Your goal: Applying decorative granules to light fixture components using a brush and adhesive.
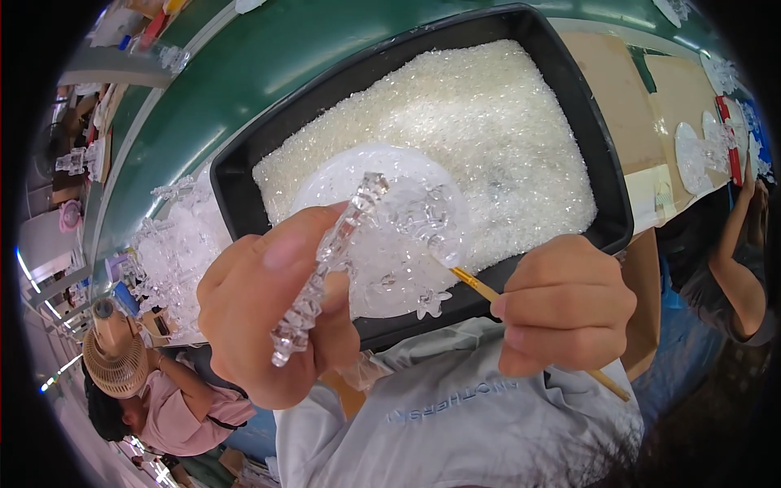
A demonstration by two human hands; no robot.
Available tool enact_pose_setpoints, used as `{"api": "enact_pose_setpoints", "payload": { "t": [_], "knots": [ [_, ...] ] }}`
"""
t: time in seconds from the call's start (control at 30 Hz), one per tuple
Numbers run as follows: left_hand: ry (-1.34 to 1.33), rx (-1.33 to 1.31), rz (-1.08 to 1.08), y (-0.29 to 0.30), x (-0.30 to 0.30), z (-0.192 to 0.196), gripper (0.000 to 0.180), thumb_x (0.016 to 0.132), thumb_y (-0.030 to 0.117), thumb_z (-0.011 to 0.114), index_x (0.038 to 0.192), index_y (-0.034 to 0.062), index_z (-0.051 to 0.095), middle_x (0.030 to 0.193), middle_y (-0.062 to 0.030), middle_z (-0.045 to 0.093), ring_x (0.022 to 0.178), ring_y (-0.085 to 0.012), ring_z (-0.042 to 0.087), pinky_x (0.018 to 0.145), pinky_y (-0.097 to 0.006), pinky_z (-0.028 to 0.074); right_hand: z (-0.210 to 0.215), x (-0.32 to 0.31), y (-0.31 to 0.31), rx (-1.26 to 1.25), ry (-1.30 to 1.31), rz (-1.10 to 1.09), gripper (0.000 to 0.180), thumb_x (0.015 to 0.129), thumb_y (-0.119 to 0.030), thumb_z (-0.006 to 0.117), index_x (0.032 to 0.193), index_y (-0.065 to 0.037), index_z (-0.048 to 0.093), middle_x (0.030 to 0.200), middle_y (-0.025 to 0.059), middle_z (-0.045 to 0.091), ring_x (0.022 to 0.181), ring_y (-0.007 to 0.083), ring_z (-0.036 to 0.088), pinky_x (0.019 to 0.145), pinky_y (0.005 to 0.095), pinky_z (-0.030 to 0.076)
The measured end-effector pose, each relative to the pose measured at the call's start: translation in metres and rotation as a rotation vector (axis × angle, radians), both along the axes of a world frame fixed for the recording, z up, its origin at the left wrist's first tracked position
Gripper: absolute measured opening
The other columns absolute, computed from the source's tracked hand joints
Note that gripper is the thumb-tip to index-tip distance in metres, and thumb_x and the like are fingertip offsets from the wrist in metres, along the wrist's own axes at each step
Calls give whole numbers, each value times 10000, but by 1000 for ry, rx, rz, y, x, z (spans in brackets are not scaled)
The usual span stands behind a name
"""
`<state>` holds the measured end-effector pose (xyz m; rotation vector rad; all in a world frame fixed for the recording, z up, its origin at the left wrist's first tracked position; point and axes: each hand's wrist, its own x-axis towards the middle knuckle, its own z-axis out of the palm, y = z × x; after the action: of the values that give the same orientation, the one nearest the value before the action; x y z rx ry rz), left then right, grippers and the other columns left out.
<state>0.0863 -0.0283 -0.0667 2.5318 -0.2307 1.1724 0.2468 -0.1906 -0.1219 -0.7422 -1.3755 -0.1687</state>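
Observation:
My left hand (272, 301) is closed round a clear faceted rod (303, 313), gripping it between thumb and fingers and tilting its upper end away from me. My right hand (565, 305) is closed on a thin paintbrush (476, 283) with a gold ferrule and a wooden handle. Its pale tip points left, close to the clear pieces; I cannot tell if it touches them. Beyond and below both hands lies a round whitish disc (342, 171) bearing several clear pieces, one flower-like (432, 303) at its near edge. A black tray (598, 138) holds the disc and a bed of glittering clear granules (488, 106).
Clear plastic-like parts (175, 252) are heaped left of the tray on the green table (244, 77). Cardboard (606, 81) lies to the right. A person in pink (183, 407) with a beige fan (114, 350) is at lower left; another person's arm (732, 232) shows at right.

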Motion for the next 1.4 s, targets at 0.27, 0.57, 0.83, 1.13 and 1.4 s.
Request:
{"api": "enact_pose_setpoints", "payload": {
  "t": [0.27,0.57,0.83,1.13,1.4],
  "knots": [
    [36,-25,13,2,-7,-1,494,805,-84,635,1256,-113,435,868,-313,683,480,-170,551,416,-250,366,3,3,-3,-143,-69,17,201,565,3,713,711,35,579,765,194,618,550,261,611,417,299,481],
    [50,-8,25,1,-9,-1,505,802,-97,617,1266,-118,418,861,-320,676,494,-193,576,411,-258,367,4,2,0,-111,-41,-12,198,592,-10,707,740,41,586,792,183,617,589,268,628,435,284,491],
    [51,8,9,0,-8,-3,516,792,-112,613,1269,-117,416,852,-329,669,518,-214,602,415,-258,364,2,-1,-1,-169,-10,19,199,594,-10,709,745,41,590,814,186,628,609,279,641,465,303,512],
    [25,19,-64,5,-4,-2,653,691,-107,666,1294,-98,417,847,-326,666,520,-234,608,413,-262,363,8,4,-6,-176,-15,60,194,607,-15,715,759,41,608,829,201,638,620,283,646,476,315,526],
    [-13,42,-67,-2,2,-6,613,718,-37,670,1282,-79,432,835,-320,665,554,-264,645,403,-265,354,7,-1,3,-170,-97,-34,231,580,-29,707,771,63,614,877,211,649,643,284,642,487,317,537]
  ]
}}
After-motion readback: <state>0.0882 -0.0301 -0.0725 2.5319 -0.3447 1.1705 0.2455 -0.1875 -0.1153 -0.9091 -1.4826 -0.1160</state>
